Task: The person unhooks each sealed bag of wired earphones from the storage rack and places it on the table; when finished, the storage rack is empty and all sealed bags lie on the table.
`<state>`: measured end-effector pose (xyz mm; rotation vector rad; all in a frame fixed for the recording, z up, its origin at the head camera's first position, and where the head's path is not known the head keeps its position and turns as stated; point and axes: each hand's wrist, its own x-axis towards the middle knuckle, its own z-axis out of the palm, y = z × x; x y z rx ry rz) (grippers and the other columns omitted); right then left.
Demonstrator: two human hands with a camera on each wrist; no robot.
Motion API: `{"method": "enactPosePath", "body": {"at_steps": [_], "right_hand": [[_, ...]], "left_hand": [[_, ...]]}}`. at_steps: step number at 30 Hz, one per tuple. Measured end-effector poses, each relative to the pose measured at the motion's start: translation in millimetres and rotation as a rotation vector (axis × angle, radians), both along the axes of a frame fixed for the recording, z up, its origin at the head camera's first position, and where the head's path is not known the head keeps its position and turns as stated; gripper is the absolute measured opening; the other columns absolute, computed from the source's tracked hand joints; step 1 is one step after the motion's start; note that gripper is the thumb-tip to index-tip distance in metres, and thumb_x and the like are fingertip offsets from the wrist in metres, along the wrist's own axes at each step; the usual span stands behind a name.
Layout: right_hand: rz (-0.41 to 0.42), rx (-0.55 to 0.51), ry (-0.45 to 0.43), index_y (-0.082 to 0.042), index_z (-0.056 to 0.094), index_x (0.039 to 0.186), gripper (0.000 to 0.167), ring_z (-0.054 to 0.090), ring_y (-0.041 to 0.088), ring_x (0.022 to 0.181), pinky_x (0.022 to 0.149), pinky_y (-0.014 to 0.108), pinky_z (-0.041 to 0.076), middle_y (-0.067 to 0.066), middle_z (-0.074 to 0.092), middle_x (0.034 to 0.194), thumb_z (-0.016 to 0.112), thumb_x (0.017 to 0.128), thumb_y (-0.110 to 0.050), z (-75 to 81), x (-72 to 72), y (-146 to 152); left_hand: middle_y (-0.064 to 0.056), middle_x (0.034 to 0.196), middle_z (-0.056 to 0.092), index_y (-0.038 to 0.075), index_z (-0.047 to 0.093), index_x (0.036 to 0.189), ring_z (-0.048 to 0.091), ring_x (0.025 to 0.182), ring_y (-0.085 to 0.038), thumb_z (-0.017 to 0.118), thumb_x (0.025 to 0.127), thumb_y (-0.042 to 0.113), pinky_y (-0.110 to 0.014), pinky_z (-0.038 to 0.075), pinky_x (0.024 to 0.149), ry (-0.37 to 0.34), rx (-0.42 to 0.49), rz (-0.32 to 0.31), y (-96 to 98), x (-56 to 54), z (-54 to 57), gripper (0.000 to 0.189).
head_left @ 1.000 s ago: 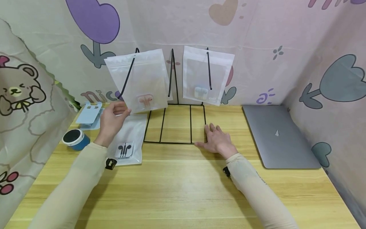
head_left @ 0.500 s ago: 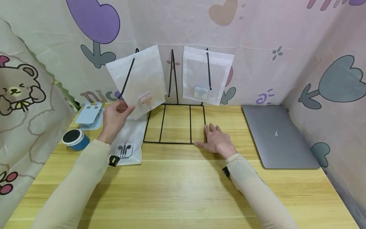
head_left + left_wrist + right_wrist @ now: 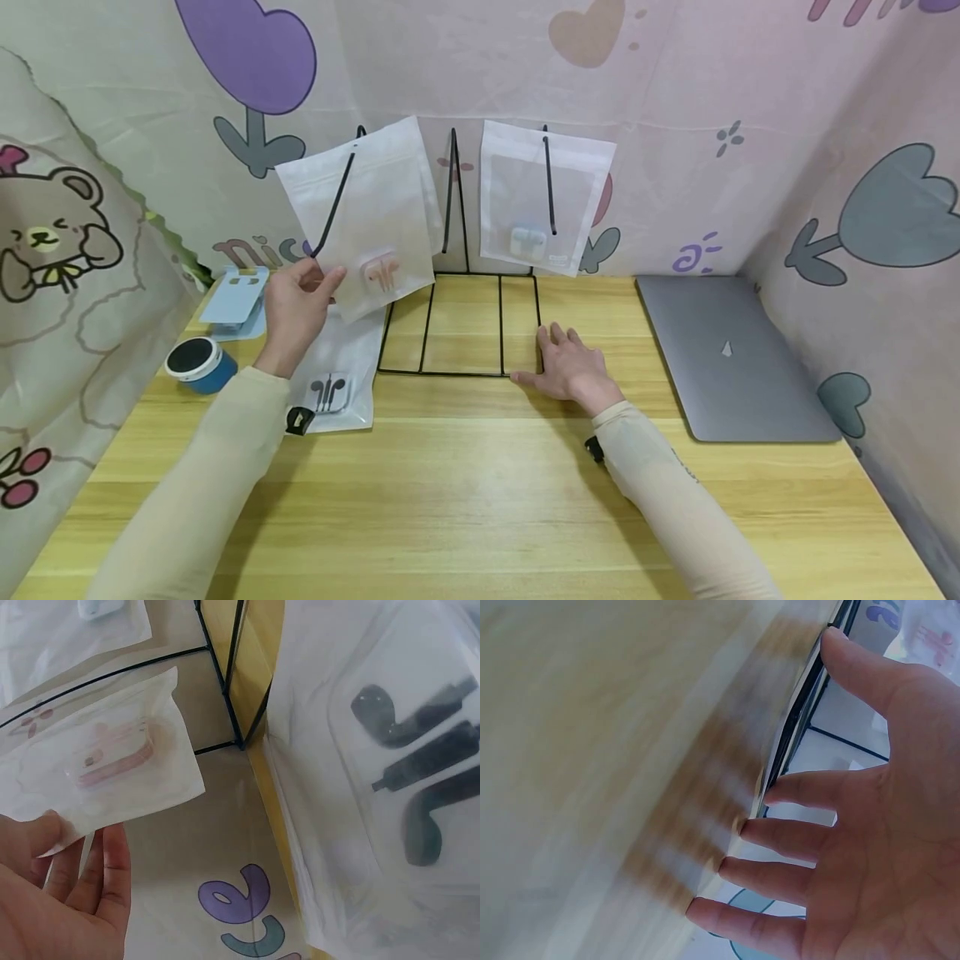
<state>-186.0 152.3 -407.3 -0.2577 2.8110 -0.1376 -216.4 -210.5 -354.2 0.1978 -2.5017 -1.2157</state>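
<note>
A white zip bag (image 3: 375, 208) with a pink earphone pack showing through hangs tilted on the left hook of a black wire rack (image 3: 442, 374). My left hand (image 3: 297, 312) pinches the lower left edge of this bag; in the left wrist view, the thumb lies on its front and the other fingers are behind. Part of another bag shows behind it. With fingers spread and straight, my right hand (image 3: 573, 367) rests at the rack base's front right corner. Under my left wrist, a bag with black earphones (image 3: 356, 342) lies on the table.
Another white bag (image 3: 517, 192) hangs on the right hook; the middle hook (image 3: 448, 200) carries nothing. At left stand a blue jar (image 3: 206, 371) and a light-blue stand (image 3: 236, 300). A grey laptop (image 3: 735, 358) lies shut at right. Printed cloth (image 3: 675, 83) encloses the table.
My left hand moved slightly right with the bag's edge, and the bag swung to a steeper tilt, then partly back. My right hand stayed in place.
</note>
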Motion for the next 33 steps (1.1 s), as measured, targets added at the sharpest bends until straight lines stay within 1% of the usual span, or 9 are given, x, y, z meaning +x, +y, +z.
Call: {"method": "enactPosePath", "body": {"at_steps": [2,9,15,19,22,25,28,33], "right_hand": [[-0.001,-0.003,0.003,-0.012,0.020,0.158,0.098,0.019,0.041,0.144,0.100,0.066,0.035,0.015,0.015,0.162,0.048,0.088,-0.074,-0.1,-0.2,0.3],[-0.003,-0.005,0.002,-0.012,0.019,0.158,0.098,0.018,0.041,0.144,0.101,0.067,0.034,0.015,0.014,0.162,0.048,0.088,-0.074,0.0,-0.5,1.3],[-0.003,-0.007,-0.002,-0.012,0.019,0.158,0.098,0.017,0.041,0.145,0.101,0.066,0.034,0.015,0.014,0.162,0.049,0.088,-0.074,-0.2,-0.1,0.8],[0.001,0.001,0.000,-0.012,0.019,0.158,0.098,0.017,0.041,0.145,0.101,0.066,0.035,0.015,0.013,0.162,0.048,0.088,-0.075,0.6,0.3,0.3],[0.001,0.003,0.006,-0.012,0.019,0.158,0.098,0.017,0.041,0.145,0.101,0.065,0.035,0.015,0.013,0.162,0.048,0.088,-0.075,1.3,-0.6,0.2],[0.001,0.002,0.010,-0.012,0.019,0.158,0.098,0.018,0.041,0.145,0.101,0.065,0.035,0.015,0.014,0.162,0.048,0.088,-0.074,1.9,-1.2,1.0],[-0.002,-0.002,0.004,-0.012,0.019,0.158,0.098,0.017,0.041,0.145,0.101,0.066,0.034,0.015,0.013,0.162,0.048,0.088,-0.075,1.9,-1.1,1.5],[0.000,0.000,-0.002,-0.012,0.019,0.158,0.098,0.017,0.041,0.145,0.101,0.066,0.034,0.015,0.013,0.162,0.047,0.088,-0.075,0.7,0.4,1.7]], "left_hand": [[-0.013,0.109,0.068,0.001,0.066,0.102,0.064,0.081,-0.022,0.062,0.096,0.040,-0.016,0.049,0.064,0.015,-0.008,0.003,0.5,3.5,1.4,0.039],[-0.014,0.102,0.071,0.002,0.071,0.109,0.062,0.079,-0.016,0.066,0.095,0.033,-0.013,0.048,0.060,0.068,-0.008,-0.017,3.2,19.5,5.9,0.034],[-0.017,0.096,0.073,0.001,0.073,0.104,0.061,0.070,-0.006,0.069,0.094,0.032,-0.012,0.047,0.058,0.097,-0.037,-0.032,0.1,37.7,9.0,0.033],[-0.016,0.089,0.073,-0.001,0.072,0.094,0.061,0.065,-0.008,0.069,0.094,0.032,-0.014,0.046,0.057,0.103,-0.051,-0.048,-3.6,49.8,9.7,0.033],[-0.014,0.082,0.072,-0.001,0.070,0.086,0.061,0.063,-0.010,0.070,0.094,0.030,-0.015,0.046,0.055,0.117,-0.048,-0.058,-6.3,57.6,8.7,0.032],[-0.014,0.081,0.072,0.000,0.069,0.084,0.061,0.062,-0.009,0.070,0.094,0.030,-0.015,0.046,0.055,0.119,-0.040,-0.070,-8.1,64.5,7.8,0.032],[-0.013,0.076,0.072,0.000,0.068,0.078,0.061,0.060,-0.009,0.071,0.093,0.030,-0.016,0.045,0.053,0.127,-0.048,-0.068,-9.3,71.9,6.5,0.033],[-0.009,0.068,0.070,0.003,0.065,0.069,0.060,0.058,-0.006,0.074,0.091,0.027,-0.018,0.042,0.055,0.154,-0.061,-0.068,-10.7,88.0,4.4,0.034]]}}
